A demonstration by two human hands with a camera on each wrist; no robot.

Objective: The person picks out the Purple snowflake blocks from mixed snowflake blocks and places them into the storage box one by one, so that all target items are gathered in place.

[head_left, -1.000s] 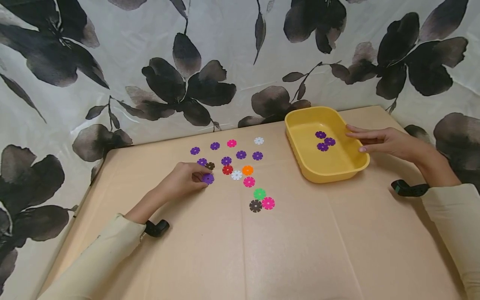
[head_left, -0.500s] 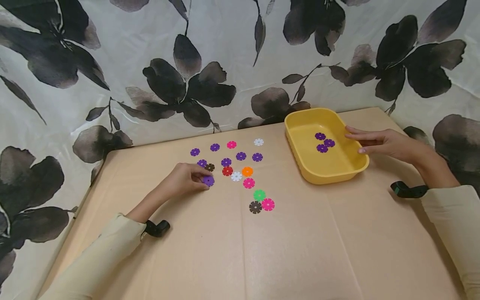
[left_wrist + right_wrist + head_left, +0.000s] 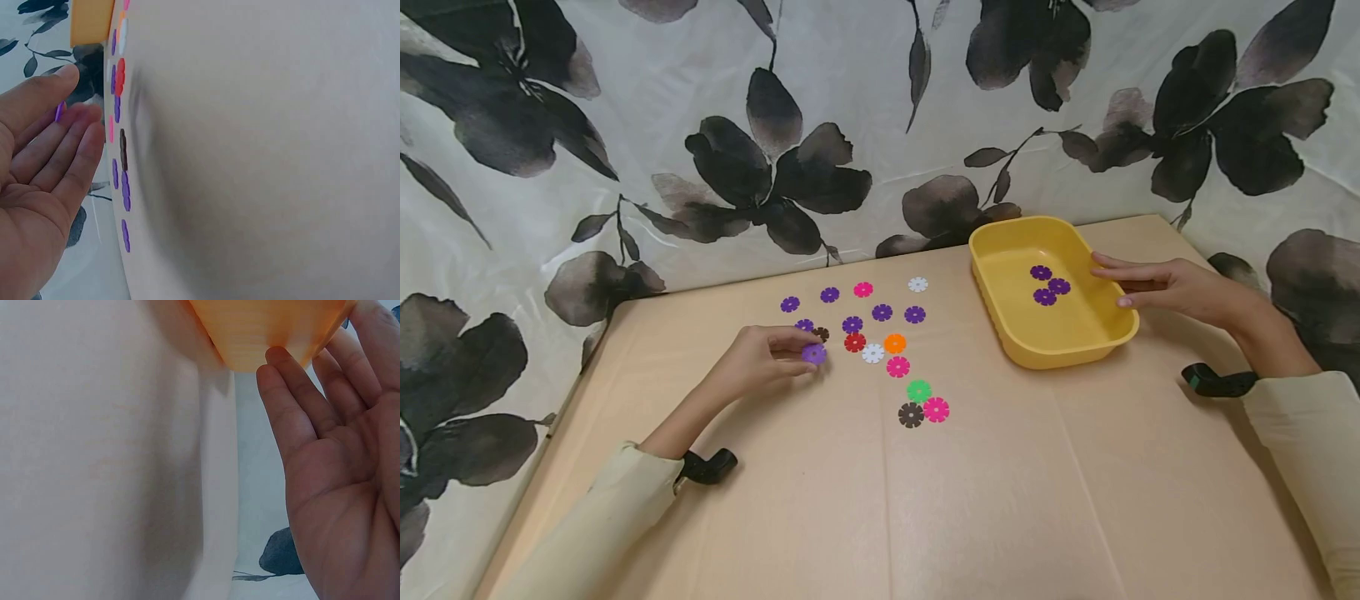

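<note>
Between the thumb and fingers of my left hand (image 3: 760, 358) is a purple notched plastic disc (image 3: 814, 354), pinched a little above the table. The left wrist view shows that same disc (image 3: 60, 112) edge-on, partly hidden by the fingers. Just beyond the hand lie a brown disc (image 3: 822, 334) and another purple disc (image 3: 804, 325). My right hand (image 3: 1187, 287) touches the right rim of a yellow tray (image 3: 1022, 354), its fingers nearly straight. Several purple discs (image 3: 1059, 286) lie together in the tray. In the right wrist view, fingertips overlap the tray's outer wall (image 3: 250, 337).
Loose discs spread across the table (image 3: 985, 500) left of the tray, among them a red disc (image 3: 854, 342), an orange disc (image 3: 895, 343), a green disc (image 3: 919, 391) and a pink disc (image 3: 936, 409). Behind the table hangs a floral cloth (image 3: 647, 142).
My left hand has lifted the purple disc slightly off its spot, shifting a little up and to the left. The right hand and the tray have stayed put.
</note>
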